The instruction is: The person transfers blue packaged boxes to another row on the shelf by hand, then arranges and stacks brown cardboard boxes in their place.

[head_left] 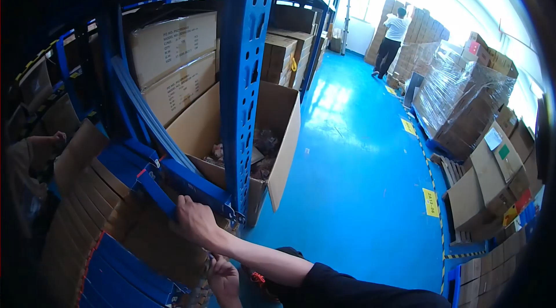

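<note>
My right hand reaches in from the lower right on a bare forearm with a black sleeve. Its fingers are closed round the near end of a short blue metal piece beside the rack upright. Below it, at the bottom edge, my left hand has its fingers pressed together on something small that I cannot make out. Stacked brown cardboard lies left of both hands. More blue beams show at the lower left.
A perforated blue upright stands beside an open carton. Boxes fill the shelf. One person is down the aisle; another person's hand shows at left. Wrapped pallets line the right.
</note>
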`<state>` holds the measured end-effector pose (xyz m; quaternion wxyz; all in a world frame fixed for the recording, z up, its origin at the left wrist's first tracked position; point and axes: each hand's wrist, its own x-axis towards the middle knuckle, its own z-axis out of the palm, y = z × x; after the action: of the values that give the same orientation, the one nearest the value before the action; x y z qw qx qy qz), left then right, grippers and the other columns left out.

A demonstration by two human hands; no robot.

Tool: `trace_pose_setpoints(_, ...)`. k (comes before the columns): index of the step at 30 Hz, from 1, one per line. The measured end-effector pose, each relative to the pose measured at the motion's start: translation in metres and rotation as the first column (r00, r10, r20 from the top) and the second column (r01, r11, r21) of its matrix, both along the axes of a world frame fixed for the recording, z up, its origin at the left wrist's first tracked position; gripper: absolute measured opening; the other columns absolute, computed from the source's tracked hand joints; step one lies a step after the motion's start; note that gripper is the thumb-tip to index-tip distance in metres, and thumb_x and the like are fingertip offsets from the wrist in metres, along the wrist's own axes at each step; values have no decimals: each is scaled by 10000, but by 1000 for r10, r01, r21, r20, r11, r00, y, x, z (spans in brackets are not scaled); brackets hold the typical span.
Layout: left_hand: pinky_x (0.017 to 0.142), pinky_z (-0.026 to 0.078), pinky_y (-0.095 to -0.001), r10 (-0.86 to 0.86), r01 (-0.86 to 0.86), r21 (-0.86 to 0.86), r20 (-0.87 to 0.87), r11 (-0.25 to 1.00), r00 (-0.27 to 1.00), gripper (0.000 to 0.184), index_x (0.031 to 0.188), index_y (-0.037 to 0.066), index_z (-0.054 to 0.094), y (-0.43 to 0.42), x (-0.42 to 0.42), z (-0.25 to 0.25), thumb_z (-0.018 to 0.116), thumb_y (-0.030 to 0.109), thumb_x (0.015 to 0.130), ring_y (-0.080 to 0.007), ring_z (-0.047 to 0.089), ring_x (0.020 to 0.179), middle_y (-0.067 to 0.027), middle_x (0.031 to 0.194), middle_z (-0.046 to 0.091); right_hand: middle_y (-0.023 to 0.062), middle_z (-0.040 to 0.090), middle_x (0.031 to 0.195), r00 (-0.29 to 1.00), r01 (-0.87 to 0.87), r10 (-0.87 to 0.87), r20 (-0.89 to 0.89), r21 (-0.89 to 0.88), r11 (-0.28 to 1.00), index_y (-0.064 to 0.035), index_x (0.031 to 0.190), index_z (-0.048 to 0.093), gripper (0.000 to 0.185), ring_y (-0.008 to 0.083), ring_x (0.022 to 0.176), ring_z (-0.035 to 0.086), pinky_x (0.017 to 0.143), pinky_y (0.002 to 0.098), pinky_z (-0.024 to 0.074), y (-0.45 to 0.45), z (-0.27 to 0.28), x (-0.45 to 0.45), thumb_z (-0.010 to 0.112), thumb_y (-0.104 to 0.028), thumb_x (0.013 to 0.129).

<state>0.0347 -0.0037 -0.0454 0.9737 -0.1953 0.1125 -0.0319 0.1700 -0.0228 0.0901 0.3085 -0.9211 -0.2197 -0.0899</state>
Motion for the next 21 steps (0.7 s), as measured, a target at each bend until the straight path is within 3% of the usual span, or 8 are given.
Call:
trace_pose_setpoints(3,570,426,-194,95,-89,-96,69,991,993,232,1217,-8,493,3,-14,14,439,48,999,-47,485,619,-97,1021,614,210,620,875,1000,3,-4,-17,-29,1000,25,958,483,468,372,717,669,578,450,551,1,9,-13,688,-361,792)
trace_pose_setpoints(6,570,419,-187,71,-61,-66,152,996,986,243,1226,1,494,4,-26,7,440,31,991,-49,495,623,-80,1061,626,220,633,847,999,13,-14,-38,-25,1000,29,966,480,479,374,702,673,579,453,551,1,17,-30,693,-366,796)
trace_pose_setpoints(11,601,410,-205,87,-74,-110,121,991,989,258,1218,24,533,2,-44,-6,445,19,976,-47,501,625,-16,1099,641,220,663,817,989,-103,95,-112,-72,992,32,972,487,501,375,713,683,610,451,558,2,22,-45,701,-387,801)
trace_pose_setpoints(14,602,378,-216,119,-108,-117,92,987,989,264,1219,55,550,-1,-54,-1,438,44,980,-43,491,611,2,1093,636,226,655,817,977,-201,197,-82,-47,978,72,1051,467,663,390,704,669,587,473,538,16,6,-52,725,-470,770)
trace_pose_setpoints(17,628,342,-241,167,-163,-50,104,985,980,233,1166,66,558,2,-70,-20,437,46,968,-46,481,614,14,1041,627,234,655,772,967,-243,221,-125,-198,950,97,1171,470,765,392,717,670,631,463,547,24,3,-63,680,-530,786)
trace_pose_setpoints(18,645,351,-256,186,-172,-115,123,978,975,211,1147,68,549,3,-71,-6,459,38,958,-55,459,610,12,1018,620,228,662,747,975,-223,212,-71,-238,945,97,1143,483,752,386,683,674,615,461,551,28,1,-65,664,-544,793)
trace_pose_setpoints(19,620,328,-238,192,-183,-67,185,981,964,144,1071,61,533,3,-72,12,449,61,954,-56,442,583,17,1063,628,210,687,805,957,-255,196,-215,-295,921,116,1302,413,877,353,728,696,634,423,567,34,11,-62,662,-544,781)
trace_pose_setpoints(21,613,343,-236,217,-212,-50,133,976,967,140,1076,38,521,10,-75,3,446,52,959,-54,444,578,13,1044,615,225,682,796,958,-253,212,-193,-220,942,62,1123,483,689,377,719,692,625,447,566,41,3,-62,678,-505,784)
